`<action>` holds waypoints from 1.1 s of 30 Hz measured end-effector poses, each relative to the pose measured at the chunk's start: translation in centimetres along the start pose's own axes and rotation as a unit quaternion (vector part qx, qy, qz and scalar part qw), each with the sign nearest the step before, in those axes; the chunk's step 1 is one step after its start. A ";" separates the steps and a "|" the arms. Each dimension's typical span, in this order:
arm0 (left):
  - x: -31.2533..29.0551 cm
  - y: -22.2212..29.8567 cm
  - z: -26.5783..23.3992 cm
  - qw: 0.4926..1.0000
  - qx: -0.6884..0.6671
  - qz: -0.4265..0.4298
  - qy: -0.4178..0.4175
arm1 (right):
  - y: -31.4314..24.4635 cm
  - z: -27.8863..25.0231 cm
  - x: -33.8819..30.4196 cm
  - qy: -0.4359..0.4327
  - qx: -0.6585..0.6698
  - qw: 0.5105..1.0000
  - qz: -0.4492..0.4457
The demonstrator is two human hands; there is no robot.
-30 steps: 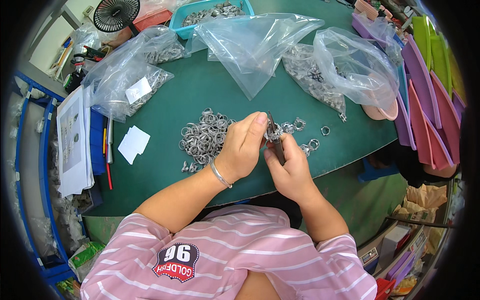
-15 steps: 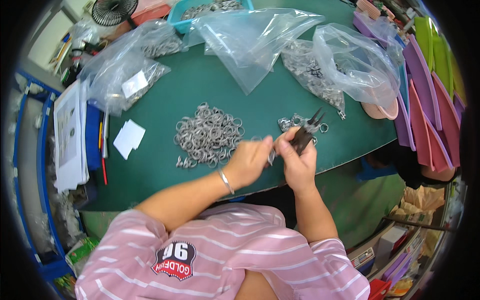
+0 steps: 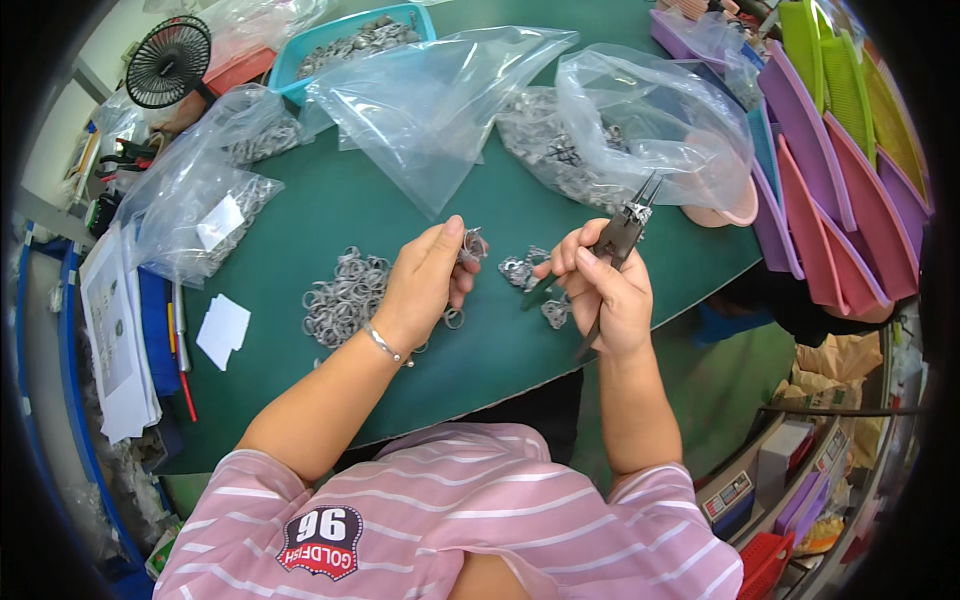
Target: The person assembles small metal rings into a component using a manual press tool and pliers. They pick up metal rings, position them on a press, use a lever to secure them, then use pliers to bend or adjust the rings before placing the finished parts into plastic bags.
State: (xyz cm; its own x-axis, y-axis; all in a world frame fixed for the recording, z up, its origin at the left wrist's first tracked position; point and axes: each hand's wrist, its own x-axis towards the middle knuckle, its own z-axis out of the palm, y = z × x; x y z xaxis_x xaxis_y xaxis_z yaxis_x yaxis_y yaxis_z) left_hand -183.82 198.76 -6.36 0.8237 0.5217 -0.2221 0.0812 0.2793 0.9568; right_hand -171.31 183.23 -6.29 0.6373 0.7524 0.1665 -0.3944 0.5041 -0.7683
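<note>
My left hand (image 3: 425,280) is raised beside the pile of grey metal rings (image 3: 345,300). Its thumb and fingers are closed on a few grey metal rings (image 3: 473,244); how many is unclear. Dark-handled pliers (image 3: 621,236) with thin pointed jaws are gripped in my right hand (image 3: 615,300). Their jaws point away from me and up to the right, and the handles are spread. Between my hands, shinier small ring pieces (image 3: 518,271) lie in a loose cluster on the green table (image 3: 480,360). Another small clump of ring pieces (image 3: 556,312) is close to the pliers' handles.
Clear plastic bags (image 3: 410,110) with grey parts lie across the far side. A blue basket (image 3: 285,70) of parts and a black fan (image 3: 168,62) stand far left. White paper slips (image 3: 222,332) are at left. Stacked colourful trays (image 3: 810,140) rise at right.
My hands have moved apart: the left one away to the left with rings in its fingers, the right one outward with the pliers. The whole view has shifted and turned a little.
</note>
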 end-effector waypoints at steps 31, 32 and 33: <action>-4.7 -1.6 3.7 0.986 0.115 0.081 -0.095 | -2.0 -1.9 -6.5 -0.149 0.256 0.955 -0.001; -4.6 -2.2 3.4 0.954 0.247 0.152 -0.080 | -2.0 -1.9 -6.7 -0.147 0.249 0.957 -0.001; -4.3 -2.9 3.1 0.899 0.373 0.220 -0.063 | -2.2 -2.0 -7.0 -0.132 0.202 0.970 0.001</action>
State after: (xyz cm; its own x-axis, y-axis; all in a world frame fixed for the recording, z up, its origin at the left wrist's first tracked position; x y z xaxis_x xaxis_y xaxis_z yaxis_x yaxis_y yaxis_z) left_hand -185.92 193.21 -7.62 0.9211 0.3415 0.1868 0.0473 -0.5745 0.8171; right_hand -173.55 176.02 -7.05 0.4656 0.8092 0.3583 -0.6575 0.5873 -0.4720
